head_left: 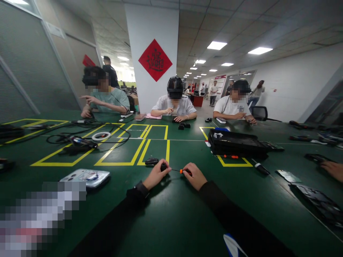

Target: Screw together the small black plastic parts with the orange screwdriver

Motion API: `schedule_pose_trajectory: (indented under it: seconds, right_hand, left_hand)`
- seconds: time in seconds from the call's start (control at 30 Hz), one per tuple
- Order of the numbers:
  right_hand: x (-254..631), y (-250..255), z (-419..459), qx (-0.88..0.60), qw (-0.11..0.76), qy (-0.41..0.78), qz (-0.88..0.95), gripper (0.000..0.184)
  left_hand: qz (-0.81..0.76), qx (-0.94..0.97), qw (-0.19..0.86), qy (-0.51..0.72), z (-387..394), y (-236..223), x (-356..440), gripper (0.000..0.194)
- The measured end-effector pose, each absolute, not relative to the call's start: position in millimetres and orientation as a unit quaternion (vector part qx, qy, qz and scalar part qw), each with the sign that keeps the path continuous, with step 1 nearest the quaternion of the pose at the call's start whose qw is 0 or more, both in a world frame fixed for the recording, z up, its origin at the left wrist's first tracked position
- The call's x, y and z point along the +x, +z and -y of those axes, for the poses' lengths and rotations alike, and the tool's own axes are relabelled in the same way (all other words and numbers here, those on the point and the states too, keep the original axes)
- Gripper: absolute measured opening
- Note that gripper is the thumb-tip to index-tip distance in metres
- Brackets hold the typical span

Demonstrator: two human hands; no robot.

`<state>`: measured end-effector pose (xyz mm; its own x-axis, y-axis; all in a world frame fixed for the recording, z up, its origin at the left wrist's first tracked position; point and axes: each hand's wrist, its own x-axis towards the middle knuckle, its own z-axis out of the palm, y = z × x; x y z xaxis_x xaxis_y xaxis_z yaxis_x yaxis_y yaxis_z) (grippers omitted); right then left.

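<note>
Over the green table, my right hand (195, 176) grips a screwdriver (181, 171) with an orange and black handle. Its thin shaft points left, toward my left hand. Closed around a small dark rounded piece (163, 166), my left hand (157, 176) is near the tip of that shaft. Whether the tip touches the piece or the fingers, I cannot tell. Just beyond my left hand lies a black oblong object (151, 161). My fingers partly hide both held things.
A black open tray (235, 142) stands to the right, with a black and white tool (260, 167) near it. A clear-cased phone (85, 177) and tangled cables (80, 141) are on the left. Opened device parts (318, 201) lie at right, near another person's hand (333, 170). Several people sit opposite.
</note>
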<state>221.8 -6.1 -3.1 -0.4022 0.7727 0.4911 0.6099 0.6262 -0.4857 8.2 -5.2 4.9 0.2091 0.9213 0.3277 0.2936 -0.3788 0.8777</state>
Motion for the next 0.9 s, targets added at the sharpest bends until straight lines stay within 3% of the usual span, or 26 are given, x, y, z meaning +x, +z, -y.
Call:
schedule_pose_trajectory:
  seconds: [0.9]
  right_hand:
    - [223.9, -2.9, 6.6, -0.406, 0.327, 0.118, 0.845, 0.013]
  left_hand:
    - [-0.424, 0.707, 0.339, 0.453, 6.3, 4.2, 8.4, 0.02]
